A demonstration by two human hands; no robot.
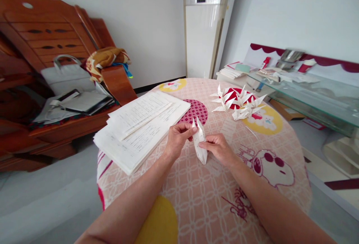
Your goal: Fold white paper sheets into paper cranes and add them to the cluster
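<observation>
Between my two hands is a narrow piece of folded white paper (200,147), held above the table with two pointed tips upward. My left hand (179,138) pinches it near the upper left, thumb on the front. On its right side, my right hand (218,147) grips the lower part between thumb and fingers. Beyond my right hand lies a group of several folded paper cranes (243,100), white with pointed wings. To the left of my hands rests a thick stack of printed paper sheets (151,124), with a narrower strip of paper lying on top.
A patterned pink cloth covers the round table (196,199). A thin white stick-like piece (251,132) lies near the cranes. At left stands a wooden chair (50,23) bearing a grey bag (67,75). A glass shelf (308,90) holding clutter is at right; a tall white air conditioner (204,30) stands behind.
</observation>
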